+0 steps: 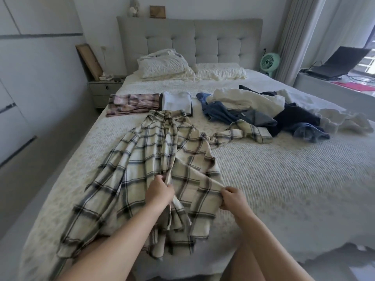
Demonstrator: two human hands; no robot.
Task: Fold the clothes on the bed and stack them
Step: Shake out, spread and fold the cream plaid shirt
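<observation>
A cream plaid shirt (pixel 142 165) lies spread on the bed (pixel 274 179), collar toward the headboard, one sleeve stretched right. My left hand (pixel 160 191) pinches the front placket near the shirt's middle. My right hand (pixel 231 197) grips the shirt's right side edge. Beyond the collar sit a folded pink plaid garment (pixel 132 104) and a folded white garment (pixel 176 101), side by side. To the right is a loose heap of unfolded clothes (pixel 263 110): blue denim, cream and navy pieces.
Pillows (pixel 166 65) lean at the grey headboard. A nightstand (pixel 105 88) stands at the bed's left, a green fan (pixel 268 61) at its right. A laptop (pixel 341 61) sits on a desk by the window. A white ruffled piece (pixel 345 118) lies far right.
</observation>
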